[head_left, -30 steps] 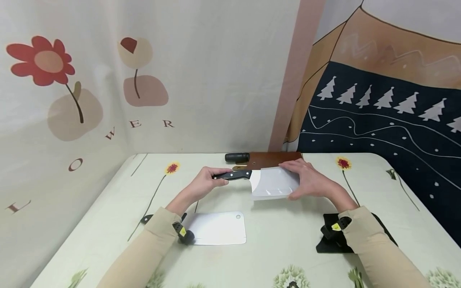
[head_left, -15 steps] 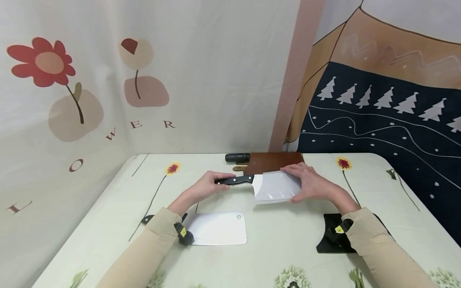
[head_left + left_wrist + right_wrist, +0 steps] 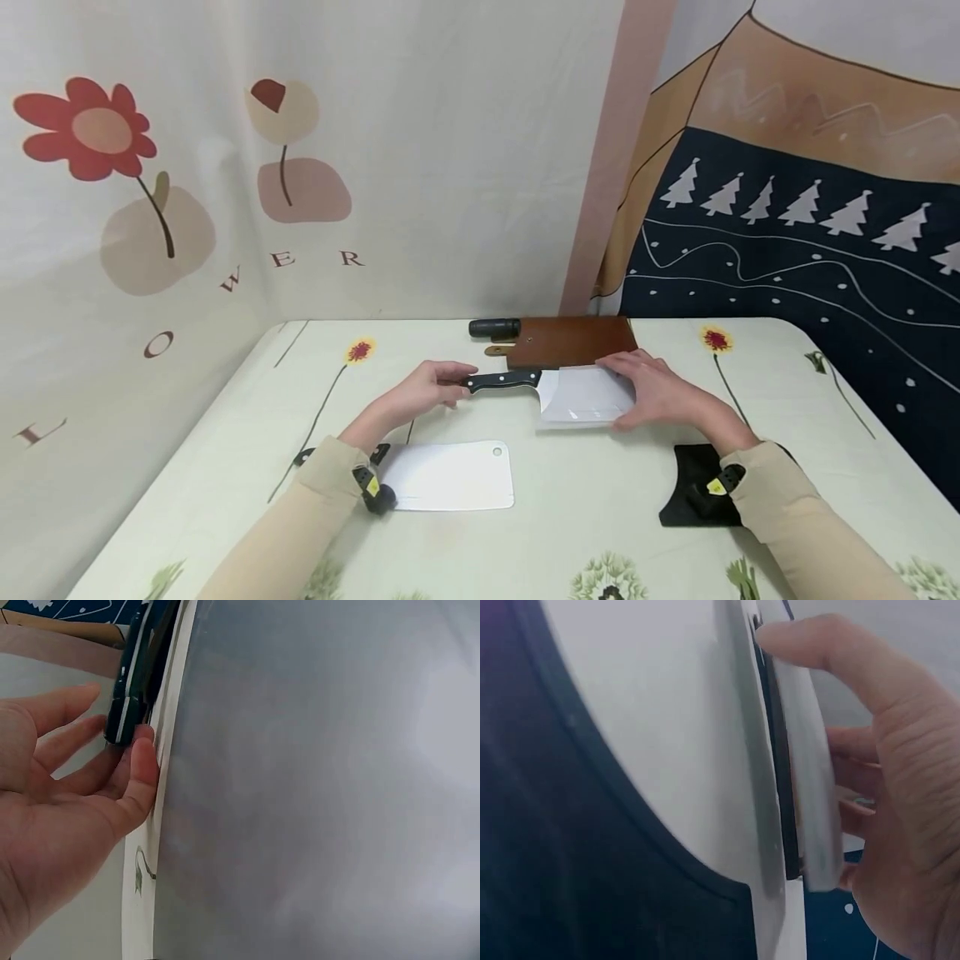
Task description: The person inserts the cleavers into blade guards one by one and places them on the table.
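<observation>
A cleaver [image 3: 502,380] with a black riveted handle lies near the middle of the table, its broad blade inside a translucent white blade guard [image 3: 588,398]. My right hand [image 3: 656,392] holds the guarded blade at its right end, thumb on the near edge and fingers at the far edge. In the right wrist view the thumb reaches over the edge of the guard [image 3: 814,787]. At the butt of the handle is my left hand [image 3: 423,396], its fingers loosely bent and spread around the end. The left wrist view shows the handle tip [image 3: 124,720] among the fingertips.
Behind the cleaver lies another knife with a black handle [image 3: 493,328] in a brown sheath [image 3: 573,340]. A wide shiny cleaver blade [image 3: 453,477] lies nearer, its handle partly under my left wrist. By my right forearm is a flat black piece [image 3: 693,492], partly hidden.
The guarded cleaver has come down toward the table, slightly nearer and to the right, with the right hand still on it. My left fingers have loosened from the handle.
</observation>
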`<state>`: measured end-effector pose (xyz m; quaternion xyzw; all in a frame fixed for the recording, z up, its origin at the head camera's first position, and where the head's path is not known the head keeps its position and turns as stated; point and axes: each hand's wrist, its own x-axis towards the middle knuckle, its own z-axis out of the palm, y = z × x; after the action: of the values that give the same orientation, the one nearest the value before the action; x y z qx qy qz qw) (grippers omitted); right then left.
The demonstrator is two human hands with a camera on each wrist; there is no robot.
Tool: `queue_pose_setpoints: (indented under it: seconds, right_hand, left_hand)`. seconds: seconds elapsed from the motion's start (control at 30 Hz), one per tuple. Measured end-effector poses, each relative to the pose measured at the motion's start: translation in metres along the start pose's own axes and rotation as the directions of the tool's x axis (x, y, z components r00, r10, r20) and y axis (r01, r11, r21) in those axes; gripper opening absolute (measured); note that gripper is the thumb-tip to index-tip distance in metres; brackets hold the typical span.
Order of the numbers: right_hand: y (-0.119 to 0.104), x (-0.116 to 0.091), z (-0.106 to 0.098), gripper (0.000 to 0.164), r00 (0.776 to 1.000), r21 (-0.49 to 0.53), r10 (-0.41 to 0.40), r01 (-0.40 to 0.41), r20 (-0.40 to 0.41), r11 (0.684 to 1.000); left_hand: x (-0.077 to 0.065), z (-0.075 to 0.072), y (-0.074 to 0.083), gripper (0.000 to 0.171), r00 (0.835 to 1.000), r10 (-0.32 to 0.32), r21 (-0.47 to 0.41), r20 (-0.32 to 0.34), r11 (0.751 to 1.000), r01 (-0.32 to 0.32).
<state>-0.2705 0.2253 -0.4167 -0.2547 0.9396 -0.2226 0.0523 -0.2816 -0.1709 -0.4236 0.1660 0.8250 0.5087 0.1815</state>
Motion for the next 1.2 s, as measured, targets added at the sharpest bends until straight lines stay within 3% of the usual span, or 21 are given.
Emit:
queue_pose_setpoints:
  seconds: [0.47, 0.8, 1.2]
  right_hand:
    - [0.002, 0.004, 0.008, 0.094, 0.998, -0.055, 0.027, -0.024, 0.060, 0.998]
    - [-0.003, 0.004, 0.004, 0.093, 0.994, -0.092, 0.044, -0.035, 0.098, 0.995]
    - [-0.007, -0.008, -0.001, 0.090, 0.995, -0.173, 0.040, -0.025, 0.087, 0.985]
  left_hand:
    - [-0.002, 0.002, -0.001, 0.048, 0.996, -0.082, 0.010, -0.044, 0.997, 0.083]
    - [-0.005, 0.000, 0.002, 0.047, 0.995, -0.094, -0.015, -0.045, 0.996, 0.094]
    - [-0.012, 0.000, 0.000, 0.048, 0.997, -0.054, -0.010, -0.051, 0.999, 0.053]
